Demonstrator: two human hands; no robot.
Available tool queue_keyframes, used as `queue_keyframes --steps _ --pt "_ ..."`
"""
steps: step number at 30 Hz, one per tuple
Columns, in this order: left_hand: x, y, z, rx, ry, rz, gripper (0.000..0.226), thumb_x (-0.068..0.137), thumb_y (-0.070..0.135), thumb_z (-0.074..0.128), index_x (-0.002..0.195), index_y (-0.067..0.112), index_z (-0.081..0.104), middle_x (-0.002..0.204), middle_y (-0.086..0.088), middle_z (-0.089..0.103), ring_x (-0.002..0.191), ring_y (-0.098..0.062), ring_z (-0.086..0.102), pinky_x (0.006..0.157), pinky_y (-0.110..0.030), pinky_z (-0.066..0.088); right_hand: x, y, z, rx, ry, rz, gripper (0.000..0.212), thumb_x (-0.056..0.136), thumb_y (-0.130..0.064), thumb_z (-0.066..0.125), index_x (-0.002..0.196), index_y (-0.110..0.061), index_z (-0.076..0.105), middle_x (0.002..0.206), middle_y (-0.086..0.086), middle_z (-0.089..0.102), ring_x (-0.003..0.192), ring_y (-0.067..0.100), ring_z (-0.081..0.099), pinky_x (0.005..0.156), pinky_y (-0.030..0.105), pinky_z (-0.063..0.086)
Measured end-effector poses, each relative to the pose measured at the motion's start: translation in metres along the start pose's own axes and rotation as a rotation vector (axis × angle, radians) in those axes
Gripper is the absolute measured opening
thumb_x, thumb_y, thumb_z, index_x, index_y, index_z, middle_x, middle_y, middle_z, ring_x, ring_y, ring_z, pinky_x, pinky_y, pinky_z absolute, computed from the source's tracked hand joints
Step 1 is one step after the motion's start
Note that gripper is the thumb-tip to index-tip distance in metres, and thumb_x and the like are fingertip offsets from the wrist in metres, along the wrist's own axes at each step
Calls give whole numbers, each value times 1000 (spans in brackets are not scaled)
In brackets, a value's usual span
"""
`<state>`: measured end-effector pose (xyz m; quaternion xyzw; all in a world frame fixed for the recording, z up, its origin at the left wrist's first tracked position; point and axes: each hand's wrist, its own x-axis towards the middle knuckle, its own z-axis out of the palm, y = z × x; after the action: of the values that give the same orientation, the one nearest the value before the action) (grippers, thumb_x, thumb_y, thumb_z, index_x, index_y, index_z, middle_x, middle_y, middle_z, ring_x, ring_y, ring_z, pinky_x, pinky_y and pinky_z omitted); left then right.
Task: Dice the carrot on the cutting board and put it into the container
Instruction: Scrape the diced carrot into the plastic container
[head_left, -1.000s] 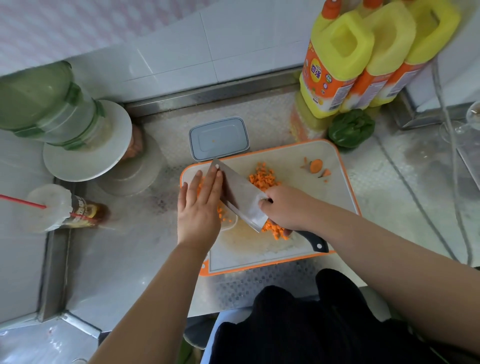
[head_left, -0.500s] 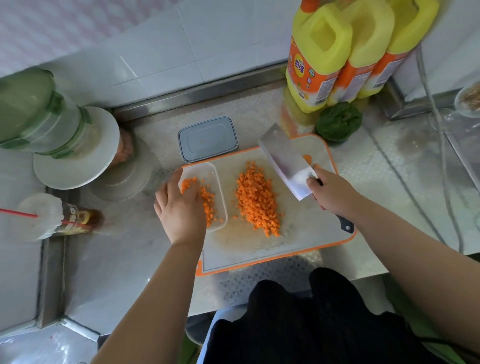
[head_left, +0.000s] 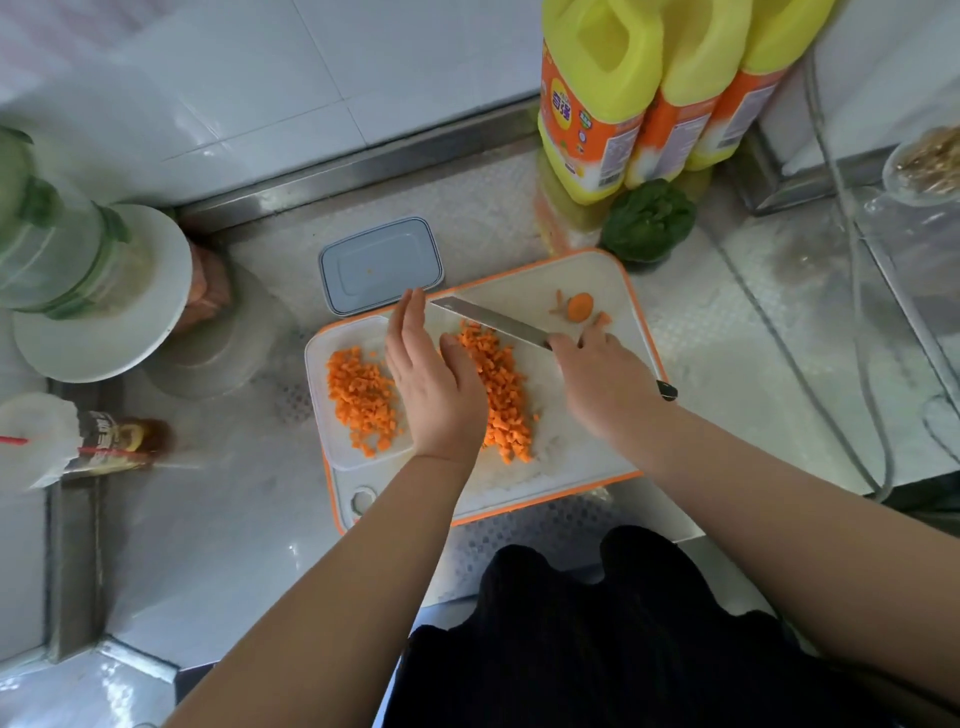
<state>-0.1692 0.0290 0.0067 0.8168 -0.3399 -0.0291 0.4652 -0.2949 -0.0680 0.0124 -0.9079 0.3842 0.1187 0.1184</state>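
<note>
**Ana:** Head view first: count what's on the counter for me.

**Ben:** One cutting board (head_left: 592, 467), white plastic with an orange rim and rounded corners. One clear rectangular container (head_left: 332, 457) lying on the board's left end, with a layer of diced carrot (head_left: 361, 402) inside. One larger pile of carrot dice (head_left: 501, 395) on the board's middle, small rough cubes. Near the far right corner, one round carrot end (head_left: 580, 306) with a few thin scraps beside it.

**Ana:** And the hands?

**Ben:** Two. The left hand (head_left: 434, 387) is flat, fingers straight and together, standing on edge between the container and the pile, touching the pile's left side. It grasps nothing. The right hand (head_left: 605, 384) is wrapped round the black handle of one knife (head_left: 493, 322), a broad steel cleaver seen edge-on, its blade running along the pile's far side toward the left fingertips.

**Ana:** Anything beyond the board?

**Ben:** One grey-blue lid (head_left: 382, 265), rectangular with rounded corners, lying flat behind the container. Three yellow plastic jugs (head_left: 602, 98) with orange labels, packed side by side against the tiled wall. One dark green pepper (head_left: 649, 221), glossy, just in front of them. One white round plate (head_left: 104, 296) at the left. The worktop (head_left: 218, 519) is dimpled stainless steel.
</note>
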Motion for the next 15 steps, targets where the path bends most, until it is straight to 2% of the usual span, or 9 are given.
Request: queue_keyframes --steps 3,6,8,11,13,15 --pt "4 -2 -2 -30 57 -62 45 98 12 34 142 1 39 139 -16 44 134 -23 37 114 -38 28 -12 5 2 73 -51 -64 35 95 -9 40 130 -15 43 110 12 50 97 30 52 77 36 44" --pt "9 -5 -2 -81 47 -136 44 100 15 33 142 1 39 140 -10 43 133 -16 37 113 -28 27 -19 15 2 239 -82 -42 32 99 -17 40 130 -15 45 110 13 53 101 32 54 79 36 41" --pt "13 -8 3 -32 -101 -174 48 100 23 31 142 3 40 144 -10 41 136 -18 34 115 -30 24 -16 23 0 447 -115 97 31 100 -20 39 129 -11 46 114 18 57 106 36 55 77 34 38" --pt "17 -22 20 222 -356 -221 49 103 34 27 147 14 38 156 -5 30 146 -21 18 120 -36 11 -9 34 3 662 -197 314 13 100 -22 38 99 -11 45 94 18 54 90 36 55 63 32 32" --pt "14 -32 29 291 -431 -279 50 104 38 25 150 19 33 159 1 23 148 -17 10 121 -36 5 -8 40 7 750 -214 381 18 99 -24 39 87 -12 44 90 16 58 76 31 51 63 34 38" --pt "7 -39 34 289 -440 -308 50 105 37 24 149 16 35 160 1 22 148 -16 9 121 -35 4 -10 42 10 793 -252 404 19 98 -23 39 86 -9 46 91 20 62 65 28 50 64 34 43"
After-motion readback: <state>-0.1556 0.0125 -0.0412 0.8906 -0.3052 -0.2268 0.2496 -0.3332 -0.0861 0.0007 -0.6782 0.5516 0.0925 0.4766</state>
